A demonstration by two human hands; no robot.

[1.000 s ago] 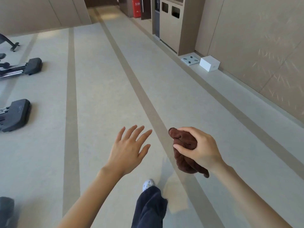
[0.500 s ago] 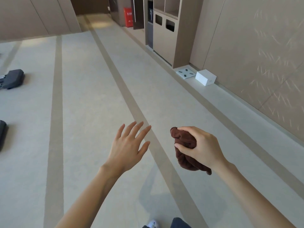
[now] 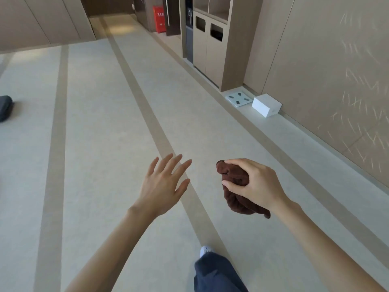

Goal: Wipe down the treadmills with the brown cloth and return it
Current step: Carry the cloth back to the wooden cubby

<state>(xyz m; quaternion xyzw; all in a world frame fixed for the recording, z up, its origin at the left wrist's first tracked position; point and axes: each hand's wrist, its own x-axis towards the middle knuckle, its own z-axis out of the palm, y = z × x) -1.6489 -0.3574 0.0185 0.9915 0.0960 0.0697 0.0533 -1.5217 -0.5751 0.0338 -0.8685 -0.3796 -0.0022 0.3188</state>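
Brown cloth (image 3: 235,186) sits bunched up in the right hand (image 3: 256,184), held tight. Left hand (image 3: 164,184) is wide and holds nothing. Looks like the carrying-back step; next, find where it belongs.

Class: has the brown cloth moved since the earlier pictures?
Yes. Held in the right hand, the brown cloth has gone forward, nearer the white box by the wall.

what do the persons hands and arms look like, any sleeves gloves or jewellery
The left hand and right hand are bare: no gloves, rings or watch showing. The left forearm and right forearm are uncovered too, with no sleeve in view down to the frame edge. The nails that show look short and unpainted.
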